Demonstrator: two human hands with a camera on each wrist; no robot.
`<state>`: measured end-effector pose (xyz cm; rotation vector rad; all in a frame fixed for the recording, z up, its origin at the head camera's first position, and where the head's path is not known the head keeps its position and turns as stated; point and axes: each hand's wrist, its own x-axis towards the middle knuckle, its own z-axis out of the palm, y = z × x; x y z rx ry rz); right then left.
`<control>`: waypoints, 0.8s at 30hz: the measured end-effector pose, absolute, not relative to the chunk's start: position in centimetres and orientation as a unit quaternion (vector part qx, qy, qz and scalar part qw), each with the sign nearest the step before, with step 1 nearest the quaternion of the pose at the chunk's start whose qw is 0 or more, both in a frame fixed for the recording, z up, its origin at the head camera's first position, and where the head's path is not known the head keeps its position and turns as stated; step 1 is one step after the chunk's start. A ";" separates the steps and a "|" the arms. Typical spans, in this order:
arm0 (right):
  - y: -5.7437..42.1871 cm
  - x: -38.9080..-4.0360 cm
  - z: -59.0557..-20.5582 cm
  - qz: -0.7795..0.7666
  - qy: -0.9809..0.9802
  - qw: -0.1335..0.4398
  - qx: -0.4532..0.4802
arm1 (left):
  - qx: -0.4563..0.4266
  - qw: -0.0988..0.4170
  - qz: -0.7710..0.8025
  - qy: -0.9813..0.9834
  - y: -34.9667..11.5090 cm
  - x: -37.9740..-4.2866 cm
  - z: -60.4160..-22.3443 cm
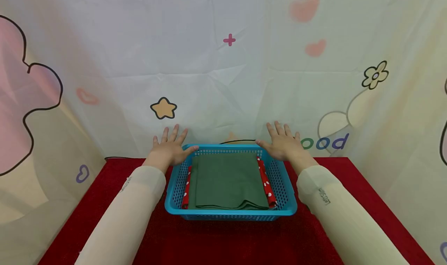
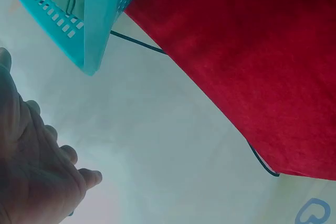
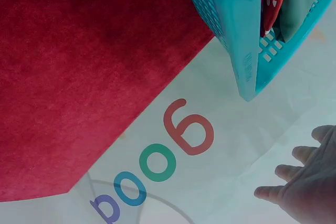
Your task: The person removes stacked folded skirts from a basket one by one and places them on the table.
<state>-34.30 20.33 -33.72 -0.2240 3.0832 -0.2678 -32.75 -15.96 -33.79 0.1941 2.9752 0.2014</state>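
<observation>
A blue plastic basket (image 1: 230, 212) with perforated walls sits on a red cloth-covered table. Folded dark green cloth (image 1: 228, 181) lies in it, over red cloth with white dots (image 1: 267, 183) that shows at both sides. My left hand (image 1: 168, 150) is spread above the basket's far left corner, thumb toward the rim. At the far right corner my right hand (image 1: 282, 144) is spread the same way. Both wrist views show the left palm (image 2: 39, 166) and right palm (image 3: 315, 182) with fingers extended, holding nothing, apart from the basket corners.
The red table cover (image 1: 223, 241) extends around the basket on both sides and in front. Behind the table's far edge hangs a pale printed curtain (image 1: 216, 82) with hearts, a star, flowers and coloured letters; it also closes in the left and right sides.
</observation>
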 end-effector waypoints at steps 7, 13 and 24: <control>20.4 -34.0 -33.4 -0.081 0.993 0.024 -0.078 | 0.078 0.075 0.064 0.992 -16.2 -32.8 -34.0; 20.5 -33.6 -33.4 -0.082 0.992 0.016 -0.095 | 0.086 0.069 0.065 0.992 -16.2 -32.5 -34.2; 20.2 -32.1 -34.0 -0.135 0.981 -0.002 -0.140 | 0.116 0.058 0.065 0.989 -15.7 -31.9 -34.4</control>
